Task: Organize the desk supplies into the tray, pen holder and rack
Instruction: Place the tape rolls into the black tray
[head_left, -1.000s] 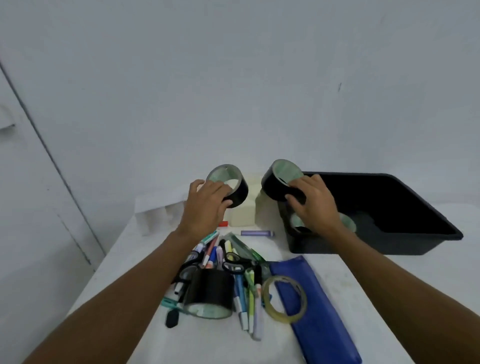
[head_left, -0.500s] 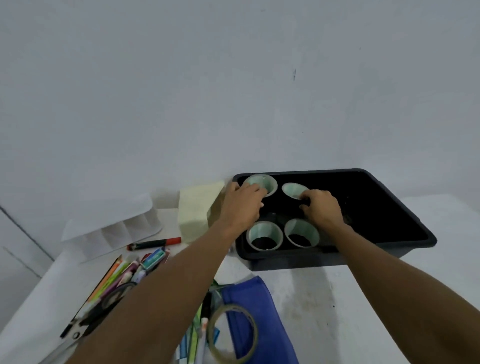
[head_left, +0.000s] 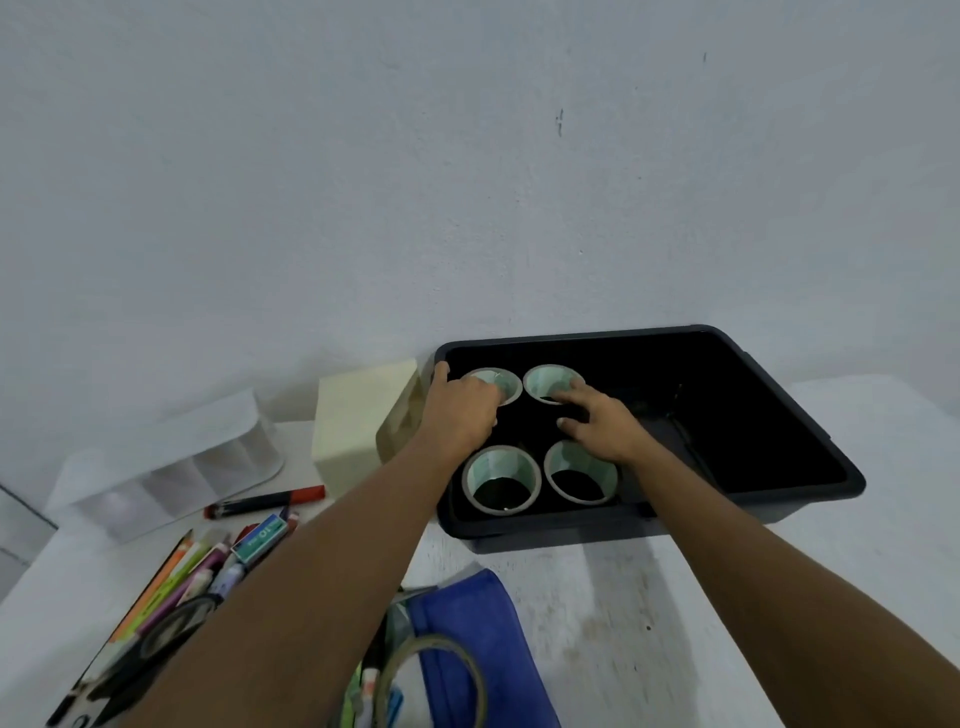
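A black plastic tray (head_left: 779, 483) sits on the white table (head_left: 623, 613), close to the wall. Inside it, at its left end, are 4 black tape rolls with pale green insides. They lie flat with the holes facing up, 2 in front and 2 behind, close together. Packed like this, they likely take up little room and cannot roll away.

The left hand (head_left: 457, 415) sits on top of the back left tape roll (head_left: 506, 382). Its fingers are curled over the roll's rim and grip it, and its thumb points up by the tray's corner. It looks like the hand is setting this roll down into its spot.

The right hand (head_left: 602, 426) has its fingers stretched out and holds nothing. One fingertip touches the rim of the back right tape roll (head_left: 545, 382), maybe to nudge it straight. The front left tape roll (head_left: 501, 480) and the front right tape roll (head_left: 582, 475) lie just below the hands, and nothing touches them.

More things wait on the table. A cream box (head_left: 353, 421) stands just left of the tray, and a white rack with slots (head_left: 171, 457) is further left. A red and black marker (head_left: 265, 501) lies alone. A pile of coloured pens (head_left: 202, 566) lies near the left arm. A blue cloth pouch (head_left: 467, 634) and a clear tape ring (head_left: 434, 670) are at the bottom.

One small blue-green label (head_left: 260, 535) in the pile shows the number 10. No other writing is big enough to read.
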